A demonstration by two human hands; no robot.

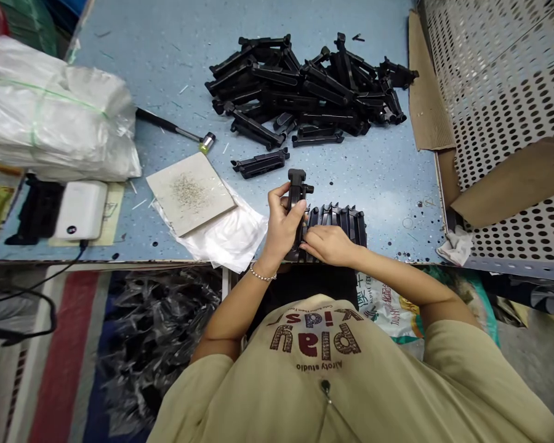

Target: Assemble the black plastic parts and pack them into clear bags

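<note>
Near the table's front edge, my left hand [284, 224] is wrapped round a black plastic part [296, 187], which stands out above the fingers. My right hand [329, 245] is closed at the lower right side of that part; its fingertips are pressed together, and what they pinch is too small to make out. Just beyond my right hand lies a row of similar black parts [344, 220], set side by side. A large loose pile of black parts [286, 86] lies farther back, with one single part [261, 163] in front of it.
A hammer [175, 128] lies left of the pile. Nearer are a square board [189, 194] on white plastic sheeting [231, 237], a white box [81, 210] with a cable, and wrapped white bags [55, 117]. Cardboard [428, 86] and a perforated metal panel [512, 80] border the right.
</note>
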